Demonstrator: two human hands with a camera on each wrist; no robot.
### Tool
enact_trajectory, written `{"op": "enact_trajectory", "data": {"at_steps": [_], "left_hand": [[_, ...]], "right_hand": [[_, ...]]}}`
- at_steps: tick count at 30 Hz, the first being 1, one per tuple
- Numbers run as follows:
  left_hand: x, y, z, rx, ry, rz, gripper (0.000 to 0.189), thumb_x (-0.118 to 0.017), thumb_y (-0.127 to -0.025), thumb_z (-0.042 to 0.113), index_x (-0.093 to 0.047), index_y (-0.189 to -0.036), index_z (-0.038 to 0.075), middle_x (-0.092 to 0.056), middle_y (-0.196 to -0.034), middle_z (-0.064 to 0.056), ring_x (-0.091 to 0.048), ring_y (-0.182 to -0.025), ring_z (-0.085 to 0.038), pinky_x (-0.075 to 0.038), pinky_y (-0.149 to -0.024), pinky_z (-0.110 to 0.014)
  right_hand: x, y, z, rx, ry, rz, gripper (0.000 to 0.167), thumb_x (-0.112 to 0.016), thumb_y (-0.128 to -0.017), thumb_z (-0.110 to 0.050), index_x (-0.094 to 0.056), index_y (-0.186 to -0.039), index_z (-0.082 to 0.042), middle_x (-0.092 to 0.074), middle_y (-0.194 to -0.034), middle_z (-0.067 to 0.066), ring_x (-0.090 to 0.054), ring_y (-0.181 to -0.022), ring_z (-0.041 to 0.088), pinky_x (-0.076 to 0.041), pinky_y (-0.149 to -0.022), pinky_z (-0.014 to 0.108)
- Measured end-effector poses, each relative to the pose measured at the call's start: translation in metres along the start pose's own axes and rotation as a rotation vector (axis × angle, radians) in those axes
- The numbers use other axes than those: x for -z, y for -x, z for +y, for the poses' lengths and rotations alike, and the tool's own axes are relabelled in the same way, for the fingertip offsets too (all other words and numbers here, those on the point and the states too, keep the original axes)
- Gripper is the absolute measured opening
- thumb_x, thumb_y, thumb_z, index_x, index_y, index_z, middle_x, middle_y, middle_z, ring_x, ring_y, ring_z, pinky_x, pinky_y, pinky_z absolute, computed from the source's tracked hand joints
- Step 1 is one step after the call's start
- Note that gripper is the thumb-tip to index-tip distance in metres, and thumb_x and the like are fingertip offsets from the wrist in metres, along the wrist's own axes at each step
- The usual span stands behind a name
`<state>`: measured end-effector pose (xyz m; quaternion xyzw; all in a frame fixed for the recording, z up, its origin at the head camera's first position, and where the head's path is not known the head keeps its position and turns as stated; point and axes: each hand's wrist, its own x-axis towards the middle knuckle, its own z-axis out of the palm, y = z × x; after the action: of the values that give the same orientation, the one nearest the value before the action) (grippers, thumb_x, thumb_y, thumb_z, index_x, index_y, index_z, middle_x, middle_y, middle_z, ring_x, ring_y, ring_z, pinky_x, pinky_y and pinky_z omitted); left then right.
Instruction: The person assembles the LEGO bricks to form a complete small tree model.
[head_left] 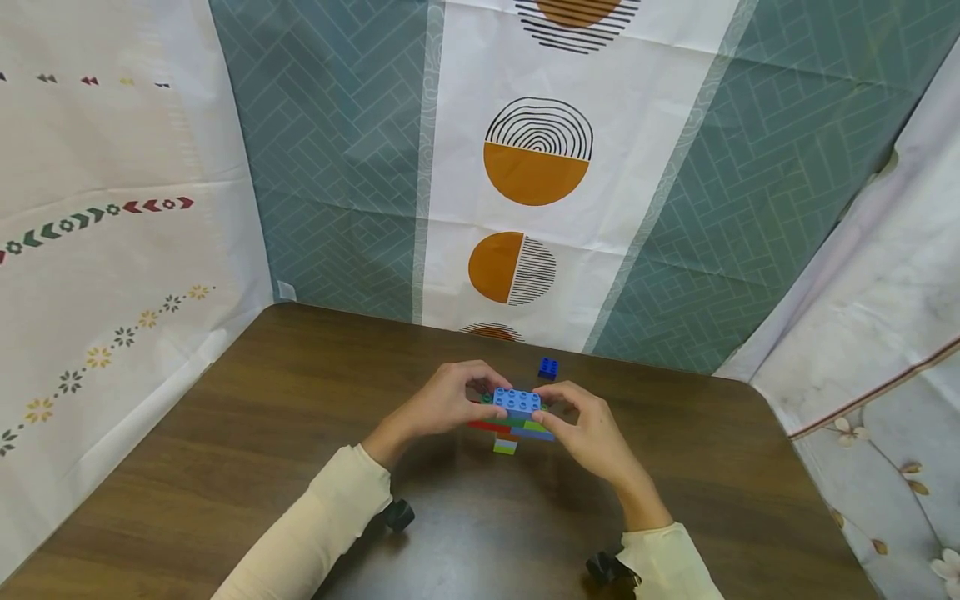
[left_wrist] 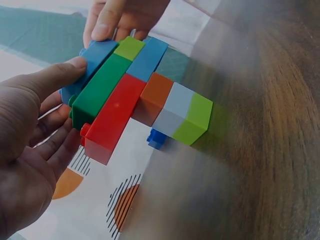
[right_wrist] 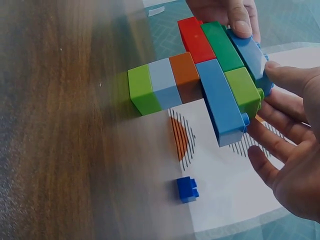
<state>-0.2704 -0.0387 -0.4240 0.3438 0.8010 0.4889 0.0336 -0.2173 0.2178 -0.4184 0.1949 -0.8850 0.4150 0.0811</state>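
A stack of toy building bricks stands on the brown table. Its narrow foot has a lime brick lowest, a pale grey brick and an orange brick. Over that, a red brick and a blue brick lie end to end. A green brick and a lime brick form the layer above. At the top is a light blue eight-stud brick. My left hand pinches its left end; my right hand pinches its right end.
A small dark blue brick sits behind the stack, near the back edge of the table. Patterned cloths, such as the teal and white one, hang behind and at both sides.
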Motion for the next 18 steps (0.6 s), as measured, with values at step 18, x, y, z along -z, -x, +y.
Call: {"op": "enact_trajectory", "data": {"at_steps": [18], "left_hand": [[0.0031,0.0012,-0.0027,-0.023,0.006,-0.024,0.028,-0.078,-0.092,0.024,-0.074,-0.118,0.013,-0.072,-0.11,0.0,-0.064,-0.1,-0.02,-0.058,-0.096,-0.052]], "right_hand": [[-0.0002,-0.001,0.0005,-0.017,-0.025,-0.012,0.031,-0.077,-0.093,-0.021,-0.069,-0.123,-0.017,-0.073,-0.116,0.003,-0.066,-0.104,0.021,-0.055,-0.093,0.052]]}}
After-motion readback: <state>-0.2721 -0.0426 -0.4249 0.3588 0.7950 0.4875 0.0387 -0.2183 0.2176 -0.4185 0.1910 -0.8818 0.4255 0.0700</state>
